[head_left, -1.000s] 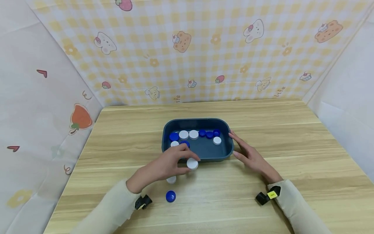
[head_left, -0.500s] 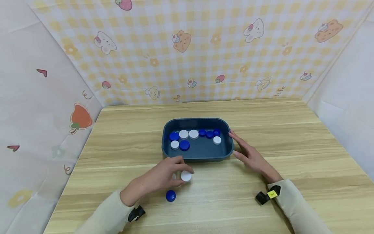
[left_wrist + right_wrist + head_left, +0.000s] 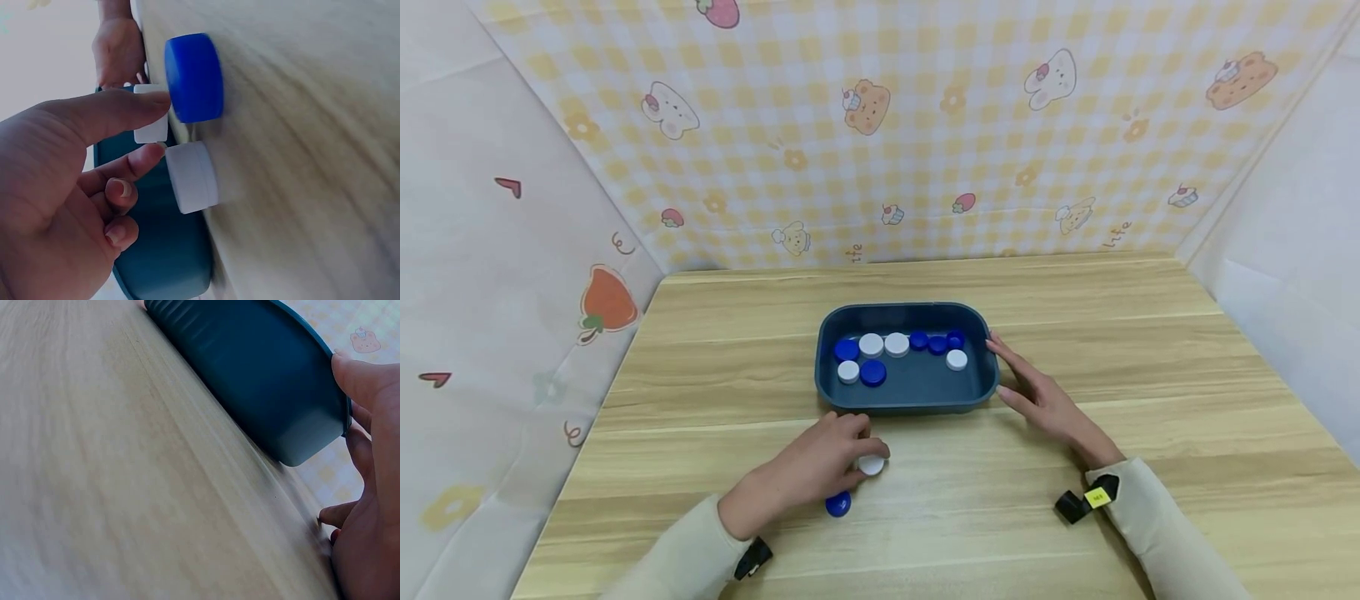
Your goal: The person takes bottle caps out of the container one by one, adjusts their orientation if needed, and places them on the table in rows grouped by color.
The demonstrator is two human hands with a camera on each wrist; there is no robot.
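My left hand (image 3: 823, 462) pinches a white bottle cap (image 3: 871, 465) between thumb and forefinger, just in front of the tray and low over the table. In the left wrist view a second white cap (image 3: 192, 177) stands on the table close by the fingertips; the hand hides it in the head view. A blue cap (image 3: 838, 504) lies beside the left thumb. My right hand (image 3: 1045, 407) has its fingers spread and rests its fingertips against the right end of the dark blue tray (image 3: 917, 409), thumb at the near corner.
Inside the tray lie several caps, among them a large blue cap (image 3: 873, 372) and a small white cap (image 3: 957, 360). A wooden table (image 3: 970, 517) carries everything. Behind it hangs a yellow checked cloth (image 3: 925, 150), with white sheeting (image 3: 497, 333) at the left.
My left hand has come down and back from the tray's near rim, bringing the white cap low beside the other loose caps. My right hand stays against the tray.
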